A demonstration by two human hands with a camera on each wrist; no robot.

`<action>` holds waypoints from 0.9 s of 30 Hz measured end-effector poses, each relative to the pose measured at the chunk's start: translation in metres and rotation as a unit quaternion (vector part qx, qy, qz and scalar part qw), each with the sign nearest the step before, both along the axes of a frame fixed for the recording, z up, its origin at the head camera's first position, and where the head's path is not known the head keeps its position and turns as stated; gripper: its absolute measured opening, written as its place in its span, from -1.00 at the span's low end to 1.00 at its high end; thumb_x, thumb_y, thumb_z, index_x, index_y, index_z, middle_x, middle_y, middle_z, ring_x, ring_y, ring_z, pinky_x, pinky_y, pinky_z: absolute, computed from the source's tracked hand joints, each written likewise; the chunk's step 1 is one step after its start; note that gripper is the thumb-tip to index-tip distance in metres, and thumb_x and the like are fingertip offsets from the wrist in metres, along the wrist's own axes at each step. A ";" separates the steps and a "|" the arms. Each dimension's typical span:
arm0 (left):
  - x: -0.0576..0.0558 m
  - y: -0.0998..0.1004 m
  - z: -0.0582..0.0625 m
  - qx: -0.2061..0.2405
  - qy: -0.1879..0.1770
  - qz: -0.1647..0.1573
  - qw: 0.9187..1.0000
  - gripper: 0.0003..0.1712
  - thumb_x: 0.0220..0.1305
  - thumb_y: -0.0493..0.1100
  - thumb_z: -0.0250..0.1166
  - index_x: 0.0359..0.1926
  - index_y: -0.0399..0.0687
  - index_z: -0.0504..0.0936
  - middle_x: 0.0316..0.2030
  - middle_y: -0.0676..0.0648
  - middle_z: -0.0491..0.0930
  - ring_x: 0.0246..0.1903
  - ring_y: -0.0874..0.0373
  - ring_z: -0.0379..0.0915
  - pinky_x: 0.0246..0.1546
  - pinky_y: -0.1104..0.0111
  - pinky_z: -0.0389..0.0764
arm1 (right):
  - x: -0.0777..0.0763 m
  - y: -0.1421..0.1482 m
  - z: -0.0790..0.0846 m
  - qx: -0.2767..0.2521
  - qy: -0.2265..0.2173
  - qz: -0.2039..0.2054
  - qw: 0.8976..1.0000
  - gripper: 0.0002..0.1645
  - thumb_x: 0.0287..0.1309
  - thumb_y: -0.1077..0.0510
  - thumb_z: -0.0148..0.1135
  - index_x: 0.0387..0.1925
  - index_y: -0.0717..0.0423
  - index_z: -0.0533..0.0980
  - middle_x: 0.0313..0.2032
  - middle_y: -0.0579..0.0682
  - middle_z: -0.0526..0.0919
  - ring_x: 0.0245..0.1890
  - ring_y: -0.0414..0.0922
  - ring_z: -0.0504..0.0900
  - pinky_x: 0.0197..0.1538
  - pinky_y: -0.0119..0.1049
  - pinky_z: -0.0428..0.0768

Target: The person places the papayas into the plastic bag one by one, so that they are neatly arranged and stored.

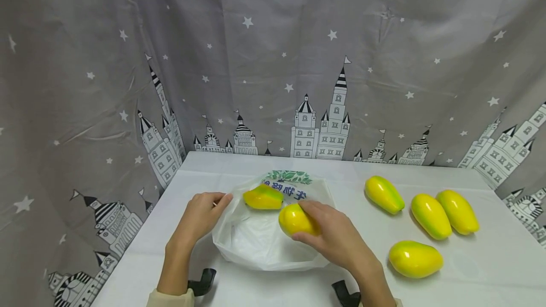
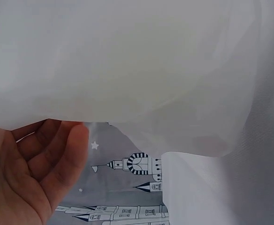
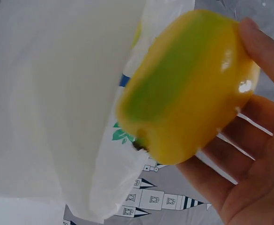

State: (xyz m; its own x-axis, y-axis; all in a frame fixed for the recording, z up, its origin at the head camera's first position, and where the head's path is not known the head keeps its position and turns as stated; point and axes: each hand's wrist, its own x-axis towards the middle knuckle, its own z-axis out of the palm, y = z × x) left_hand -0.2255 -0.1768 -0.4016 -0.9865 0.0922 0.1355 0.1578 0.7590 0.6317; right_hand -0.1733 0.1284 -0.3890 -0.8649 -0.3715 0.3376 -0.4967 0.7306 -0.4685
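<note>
The right hand (image 1: 330, 232) has its thumb and fingers wrapped round a glossy, oval, yellow fruit with a green flush (image 1: 295, 219), at the right part of the mouth of a thin white plastic bag (image 1: 264, 260) (whether above the rim or just inside it, I cannot tell). The smooth skin could let that fruit slip if the fingers loosen unevenly, and its dark stem end could snag the film. The left hand (image 1: 200, 214) seems to pinch the bag's left rim; should that hold slacken, the limp mouth could fold inward.

The bag, printed with green leaves and blue lettering, sits between the two grips. One curved yellow-and-green fruit (image 1: 261, 198) lies inside it, beyond and left of the right-hand grip. Four smooth, oval yellow-and-green fruits (image 1: 415, 259) lie outside, right of that grip, on the white-covered table (image 1: 362, 245).
</note>
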 end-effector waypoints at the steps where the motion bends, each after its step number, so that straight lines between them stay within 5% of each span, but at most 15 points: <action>1: 0.000 0.000 0.000 0.000 0.000 0.000 1.000 -0.54 0.47 -0.02 0.13 0.09 -0.33 0.63 -0.06 -0.22 0.67 -0.17 -0.01 0.61 -0.12 0.14 0.65 | 0.000 -0.001 0.000 -0.002 0.003 -0.002 1.000 -0.21 0.03 -0.19 0.46 0.25 0.02 0.49 0.17 -0.09 0.58 0.13 -0.09 0.56 0.20 -0.09 0.48; 18: -0.001 0.000 0.000 -0.004 -0.005 -0.001 1.000 -0.55 0.47 -0.02 0.13 0.09 -0.31 0.64 -0.08 -0.18 0.68 -0.24 0.07 0.58 -0.12 0.15 0.64 | 0.008 -0.024 0.001 -0.067 0.003 0.004 0.998 -0.20 -0.01 -0.21 0.48 0.24 -0.02 0.47 0.10 -0.15 0.61 -0.05 -0.26 0.56 0.09 -0.20 0.56; 27: -0.002 -0.003 -0.001 -0.001 0.004 -0.004 1.000 -0.57 0.47 -0.03 0.14 0.07 -0.29 0.65 -0.12 -0.16 0.69 -0.29 0.09 0.56 -0.14 0.15 0.64 | 0.004 -0.033 -0.004 -0.072 0.032 0.024 0.997 -0.20 0.00 -0.14 0.50 0.25 0.06 0.49 0.20 -0.02 0.56 0.18 -0.08 0.53 0.22 -0.14 0.47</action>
